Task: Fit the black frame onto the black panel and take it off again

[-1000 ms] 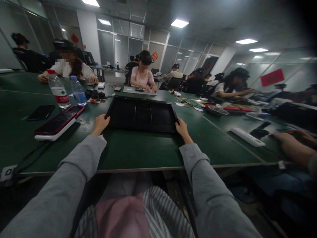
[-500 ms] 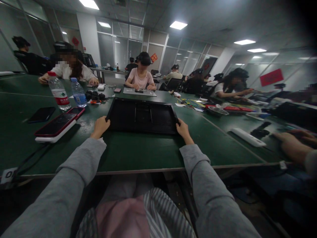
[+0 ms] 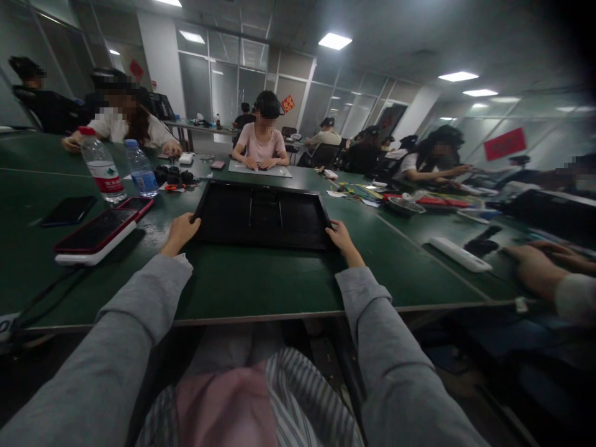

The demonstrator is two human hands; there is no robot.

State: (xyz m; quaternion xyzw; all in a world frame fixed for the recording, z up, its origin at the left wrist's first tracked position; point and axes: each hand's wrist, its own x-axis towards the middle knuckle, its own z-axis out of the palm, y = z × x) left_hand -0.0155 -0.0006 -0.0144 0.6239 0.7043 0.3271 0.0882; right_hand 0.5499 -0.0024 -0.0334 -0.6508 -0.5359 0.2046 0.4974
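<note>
My curled left hand (image 3: 181,233) and right hand (image 3: 343,239) are already gripping the black panel (image 3: 298,222) at nine and three o'clock, nothing further showing.

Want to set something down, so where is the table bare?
Bare table: between the black tray and the near edge, and between the wearer's right hand and the white bar. Crowded: left of the tray, with phones and bottles, and beyond it to the right, with yellow cords.
</note>
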